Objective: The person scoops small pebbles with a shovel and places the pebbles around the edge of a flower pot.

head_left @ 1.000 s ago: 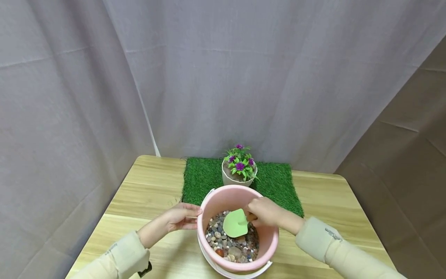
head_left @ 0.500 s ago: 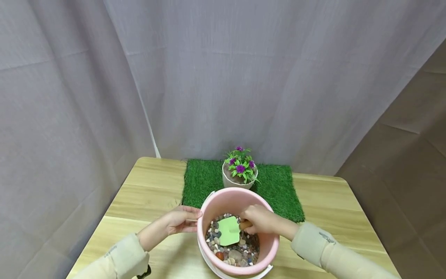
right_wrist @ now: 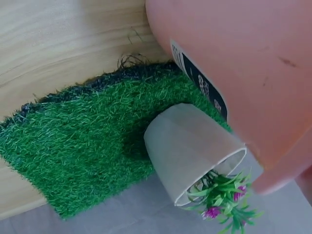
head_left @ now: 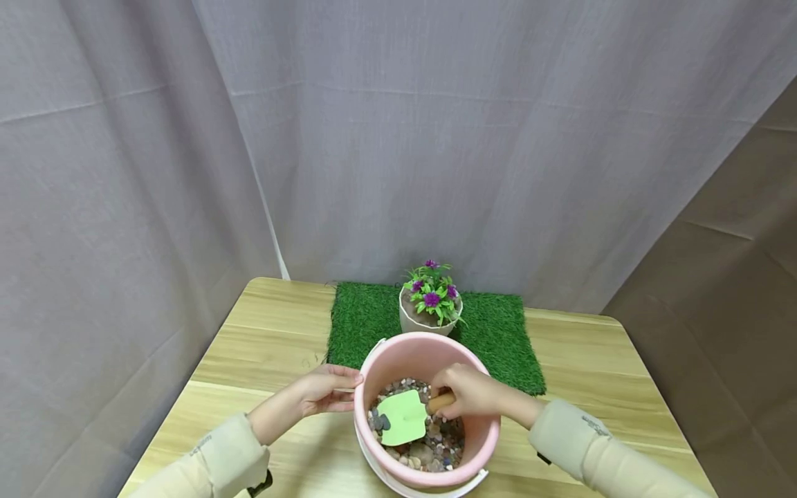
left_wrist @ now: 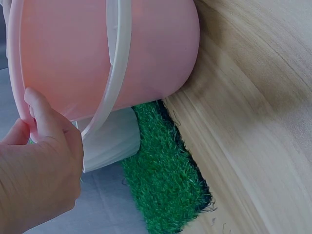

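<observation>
A pink bucket (head_left: 429,478) stands on the table with pebbles (head_left: 440,453) in its bottom. My left hand (head_left: 322,391) pinches its rim at the left; the left wrist view shows thumb and forefinger on either side of that rim (left_wrist: 19,73). Inside the bucket, my right hand (head_left: 463,391) grips the wooden handle (head_left: 441,402) of a small shovel with a light green blade (head_left: 407,418). A few dark pebbles (head_left: 381,420) lie at the blade's left edge. The right wrist view shows only the bucket's outer wall (right_wrist: 234,53), with the hand almost wholly hidden.
Behind the bucket, a white pot (head_left: 416,325) with a purple-flowered plant (head_left: 432,294) stands on a green turf mat (head_left: 498,339). The bucket's white handle (left_wrist: 119,63) hangs down its side. Wooden tabletop (head_left: 274,332) lies left and right; grey curtain (head_left: 398,152) rises behind.
The shovel and my right hand have moved left and lower within the bucket. Dark pebbles now show on the blade's left edge. My left hand stays on the rim.
</observation>
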{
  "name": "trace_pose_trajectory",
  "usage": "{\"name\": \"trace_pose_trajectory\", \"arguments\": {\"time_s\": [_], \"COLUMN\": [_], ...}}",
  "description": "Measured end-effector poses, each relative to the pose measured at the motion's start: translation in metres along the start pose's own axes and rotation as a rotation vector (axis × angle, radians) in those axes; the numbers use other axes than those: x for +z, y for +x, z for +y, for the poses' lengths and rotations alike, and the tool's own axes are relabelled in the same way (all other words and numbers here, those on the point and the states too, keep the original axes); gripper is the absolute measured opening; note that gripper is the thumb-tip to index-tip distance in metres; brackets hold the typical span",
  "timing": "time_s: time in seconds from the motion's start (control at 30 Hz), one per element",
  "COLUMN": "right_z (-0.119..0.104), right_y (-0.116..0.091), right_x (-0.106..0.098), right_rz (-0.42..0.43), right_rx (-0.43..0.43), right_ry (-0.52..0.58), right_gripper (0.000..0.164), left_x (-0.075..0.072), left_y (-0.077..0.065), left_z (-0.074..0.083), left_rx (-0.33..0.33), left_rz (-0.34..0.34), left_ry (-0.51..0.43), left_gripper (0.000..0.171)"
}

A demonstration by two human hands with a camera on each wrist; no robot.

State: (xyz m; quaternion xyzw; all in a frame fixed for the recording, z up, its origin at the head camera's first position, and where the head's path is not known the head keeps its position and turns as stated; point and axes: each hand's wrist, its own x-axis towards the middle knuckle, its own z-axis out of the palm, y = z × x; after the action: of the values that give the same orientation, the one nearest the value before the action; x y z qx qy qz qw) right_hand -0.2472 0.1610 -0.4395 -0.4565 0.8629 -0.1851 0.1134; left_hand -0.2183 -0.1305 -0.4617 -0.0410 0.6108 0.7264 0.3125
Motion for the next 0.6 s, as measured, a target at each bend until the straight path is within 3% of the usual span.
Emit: {"name": "trace_pose_trajectory", "arguments": {"time_s": [0.2, 0.6], "right_z": [0.004, 0.002], "right_y": [-0.004, -0.018], "right_x": [-0.007, -0.024], "right_rz": [0.032, 0.075], "right_rx": [-0.037, 0.026], "right_ry": [0.059, 0.133], "right_gripper": [0.014, 0.017], "left_x": [0.0, 0.002], "left_y": [0.0, -0.001], "left_z": [0.0, 0.002], "left_rx": [0.001, -0.005], "left_rz": [0.002, 0.022], "left_ry": [0.0, -0.003], "left_gripper": [0.024, 0.026]}}
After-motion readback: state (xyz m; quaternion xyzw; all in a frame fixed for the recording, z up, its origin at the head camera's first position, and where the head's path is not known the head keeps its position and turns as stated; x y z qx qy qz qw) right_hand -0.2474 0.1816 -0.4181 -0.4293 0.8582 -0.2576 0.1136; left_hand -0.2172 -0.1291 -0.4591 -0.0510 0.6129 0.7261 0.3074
